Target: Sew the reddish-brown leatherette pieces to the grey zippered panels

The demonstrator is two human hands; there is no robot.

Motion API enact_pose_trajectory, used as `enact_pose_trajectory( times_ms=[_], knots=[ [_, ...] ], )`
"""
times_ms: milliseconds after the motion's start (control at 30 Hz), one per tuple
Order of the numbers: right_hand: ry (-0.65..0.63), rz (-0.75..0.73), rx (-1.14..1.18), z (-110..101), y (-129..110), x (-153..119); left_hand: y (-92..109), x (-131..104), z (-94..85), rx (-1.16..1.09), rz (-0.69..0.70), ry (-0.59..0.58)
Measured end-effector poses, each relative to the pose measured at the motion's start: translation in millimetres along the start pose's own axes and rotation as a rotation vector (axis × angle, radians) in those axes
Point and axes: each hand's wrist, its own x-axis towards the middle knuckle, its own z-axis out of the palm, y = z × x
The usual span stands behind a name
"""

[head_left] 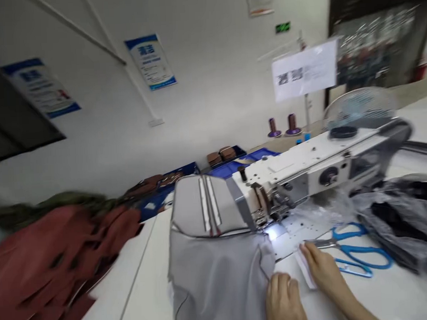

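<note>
A grey sewn piece [216, 279], looking like a bag body with two pale strips at its top, hangs beside the head of a white sewing machine [292, 160]. My left hand [285, 302] grips the right edge of this grey piece, fingers curled and thumb out of sight. Close by, my right hand [323, 271] pinches a small folded white strip [305, 270] against the table. The machine's lamp lights the needle plate [285, 240] just beyond my hands. Blue-handled scissors [354, 248] lie right of my right hand.
Dark red cut pieces [61, 263] are heaped at the left. Plastic bags with black items [399, 226] lie on the right. Blue trays [185, 171] with brown pieces stand behind, near two thread spools [292, 125] and a fan [361, 107].
</note>
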Motion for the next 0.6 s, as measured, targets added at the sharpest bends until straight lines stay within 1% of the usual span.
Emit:
enact_pose_trajectory(
  times_ms=[33, 67, 100, 133, 200, 233, 333, 400, 533, 600],
  knots=[
    [-0.048, -0.024, -0.085, 3.0, 0.1, 10.0, -6.5, -1.6, 3.3, 0.15, 0.001, 0.043],
    [-0.092, -0.054, -0.164, 6.4, -1.1, 19.5, -11.3, -1.5, 7.2, 0.301, 0.008, 0.057],
    [-0.127, -0.086, -0.236, 9.9, -3.3, 27.9, -14.3, 0.0, 11.0, 0.439, 0.016, 0.04],
    [-0.154, -0.119, -0.3, 13.5, -6.3, 35.3, -15.4, 2.2, 14.2, 0.546, 0.019, -0.002],
    [-0.188, -0.177, -0.405, 21.0, -13.5, 47.2, -13.3, 7.8, 17.8, 0.711, 0.018, -0.092],
    [-0.199, -0.2, -0.45, 24.8, -16.8, 52.1, -10.8, 10.8, 17.9, 0.773, 0.016, -0.114],
    [-0.218, -0.247, -0.551, 34.3, -22.5, 62.2, -4.1, 21.4, 13.5, 0.926, 0.038, -0.141],
    [-0.224, -0.279, -0.587, 37.6, -22.4, 64.2, -3.7, 31.1, 8.5, 1.004, 0.064, -0.176],
    [-0.255, -0.379, -0.594, 35.0, -18.1, 59.9, -12.1, 53.8, -2.8, 1.08, 0.099, -0.264],
    [-0.279, -0.435, -0.576, 31.2, -16.0, 57.7, -14.7, 63.4, -9.2, 1.073, 0.124, -0.338]
  ],
)
